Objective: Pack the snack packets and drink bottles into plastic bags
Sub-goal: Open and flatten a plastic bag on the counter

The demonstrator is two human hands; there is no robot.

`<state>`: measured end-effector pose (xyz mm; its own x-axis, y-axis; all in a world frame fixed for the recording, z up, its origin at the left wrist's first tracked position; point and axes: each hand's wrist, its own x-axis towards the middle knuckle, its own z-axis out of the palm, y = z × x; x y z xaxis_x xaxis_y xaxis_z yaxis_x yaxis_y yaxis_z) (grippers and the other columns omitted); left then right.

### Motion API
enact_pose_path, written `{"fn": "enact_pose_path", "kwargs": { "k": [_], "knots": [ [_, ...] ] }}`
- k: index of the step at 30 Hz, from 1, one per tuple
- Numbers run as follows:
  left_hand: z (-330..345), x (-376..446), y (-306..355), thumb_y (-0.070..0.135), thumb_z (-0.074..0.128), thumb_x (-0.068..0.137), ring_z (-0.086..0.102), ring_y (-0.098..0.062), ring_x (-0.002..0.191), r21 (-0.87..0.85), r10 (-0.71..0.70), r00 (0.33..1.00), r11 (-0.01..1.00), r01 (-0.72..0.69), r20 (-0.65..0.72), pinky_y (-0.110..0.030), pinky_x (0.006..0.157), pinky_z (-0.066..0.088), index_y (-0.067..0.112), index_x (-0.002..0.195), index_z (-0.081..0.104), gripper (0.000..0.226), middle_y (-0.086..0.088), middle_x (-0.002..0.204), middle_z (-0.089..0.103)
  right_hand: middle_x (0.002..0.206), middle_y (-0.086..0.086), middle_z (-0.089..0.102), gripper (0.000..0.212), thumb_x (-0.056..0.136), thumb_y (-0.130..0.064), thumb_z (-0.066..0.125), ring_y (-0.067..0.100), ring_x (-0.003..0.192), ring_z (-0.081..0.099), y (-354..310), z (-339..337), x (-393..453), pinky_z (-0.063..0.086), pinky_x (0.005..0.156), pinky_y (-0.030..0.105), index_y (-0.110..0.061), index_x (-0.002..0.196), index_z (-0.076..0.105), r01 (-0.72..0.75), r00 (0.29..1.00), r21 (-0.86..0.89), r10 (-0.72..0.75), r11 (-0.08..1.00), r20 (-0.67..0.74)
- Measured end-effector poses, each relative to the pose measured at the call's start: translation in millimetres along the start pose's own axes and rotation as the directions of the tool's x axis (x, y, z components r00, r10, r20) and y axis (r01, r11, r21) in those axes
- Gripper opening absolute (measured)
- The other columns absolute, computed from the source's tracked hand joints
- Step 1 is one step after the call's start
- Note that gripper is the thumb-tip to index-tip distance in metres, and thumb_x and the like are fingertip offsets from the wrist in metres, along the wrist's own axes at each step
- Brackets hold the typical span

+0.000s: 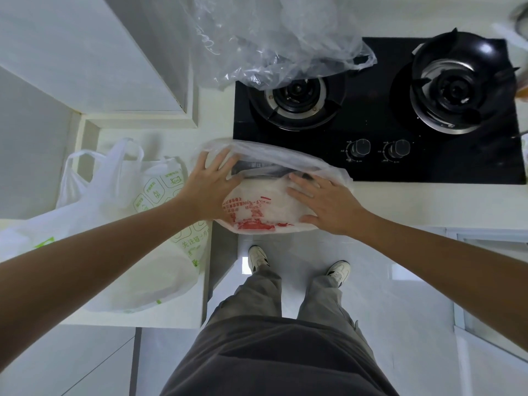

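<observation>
Nearest the camera are grey trousers [274,324] and two white sneakers [258,257] on a glossy pale tiled floor [385,310]. Above them, at the front edge of the white desk [414,201], sits the red-printed plastic bag [257,212], thin, translucent and crinkled, its rounded body overhanging the desk edge a little. Both hands rest on it with fingers spread and flat, neither one closed: the left hand [211,187] presses on the bag's left side near its mouth, the right hand [325,204] lies on its right side. Through the open mouth a dark flat object shows, too veiled by the film to name. To the left, on a lower white surface, lies the green-printed plastic bag [160,201], milky white, soft and slumped, with two loop handles standing up; its contents are hidden. Just behind the red-printed bag begins the black glass gas hob [371,118], smooth and shiny, with two round burners under black pan supports and two round control knobs [361,147] side by side near its front. Farthest back, a clear plastic bag [271,41], glossy and heavily wrinkled, lies bunched on the desk and drapes over the rear of the left burner [297,95]. That makes three plastic bags in all.
</observation>
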<state>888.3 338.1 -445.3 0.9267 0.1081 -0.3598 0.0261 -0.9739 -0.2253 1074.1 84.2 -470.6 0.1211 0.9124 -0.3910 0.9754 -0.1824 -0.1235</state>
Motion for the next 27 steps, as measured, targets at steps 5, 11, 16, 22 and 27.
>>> {"fn": "enact_pose_path", "kwargs": {
  "k": [5,11,16,22,27],
  "knots": [
    [-7,10,1,0.098,0.062,0.050,0.012,-0.037,0.153,-0.001,-0.062,0.995,0.998,0.063,0.078,-0.064,0.120,0.014,0.029,0.158,0.026,0.133,-0.015,0.165,0.014,0.174,0.005,-0.002,0.094,0.090,-0.070,0.057,0.030,0.159,0.014,10,-15,9,0.022,0.126,0.047,-0.032,0.165,0.015,-0.015,0.998,-0.018,0.016,1.000,0.063],
    [-12,23,-8,0.099,0.062,0.045,0.011,-0.034,0.155,0.010,-0.112,0.976,0.994,0.112,0.187,-0.063,0.122,0.008,0.021,0.161,0.008,0.150,-0.013,0.168,0.010,0.172,0.012,0.011,0.127,0.073,-0.078,0.070,0.032,0.156,0.023,18,-24,27,0.026,0.125,0.046,-0.026,0.164,-0.001,-0.064,0.992,0.030,0.060,0.998,0.110],
    [-17,34,-23,0.092,0.067,0.056,0.013,-0.032,0.155,-0.022,-0.105,0.967,0.993,0.113,0.230,-0.056,0.125,0.007,0.024,0.162,0.001,0.142,-0.013,0.169,0.008,0.174,0.000,-0.007,0.129,0.075,-0.071,0.075,0.031,0.158,0.014,51,-46,36,0.025,0.126,0.051,-0.044,0.159,-0.020,-0.034,0.970,0.140,-0.001,0.990,0.241],
    [-26,42,-34,0.093,0.063,0.060,0.009,-0.031,0.156,-0.060,-0.040,0.979,0.997,0.053,0.201,-0.049,0.126,0.010,0.024,0.163,0.002,0.138,-0.012,0.170,0.005,0.174,-0.003,-0.004,0.123,0.075,-0.071,0.074,0.025,0.159,0.008,66,-48,48,0.021,0.127,0.048,-0.041,0.163,-0.007,-0.015,0.993,0.095,0.003,0.995,0.122],
    [-49,23,-36,0.080,0.069,0.071,0.025,-0.030,0.152,-0.193,0.024,0.999,0.981,-0.016,0.035,-0.043,0.125,0.018,0.024,0.158,0.032,0.109,-0.008,0.162,0.033,0.169,0.002,0.025,0.090,0.088,-0.061,0.069,0.024,0.156,0.018,51,-55,38,0.012,0.127,0.042,-0.025,0.161,0.031,0.064,0.997,0.076,-0.060,0.995,-0.049]
  ]
}}
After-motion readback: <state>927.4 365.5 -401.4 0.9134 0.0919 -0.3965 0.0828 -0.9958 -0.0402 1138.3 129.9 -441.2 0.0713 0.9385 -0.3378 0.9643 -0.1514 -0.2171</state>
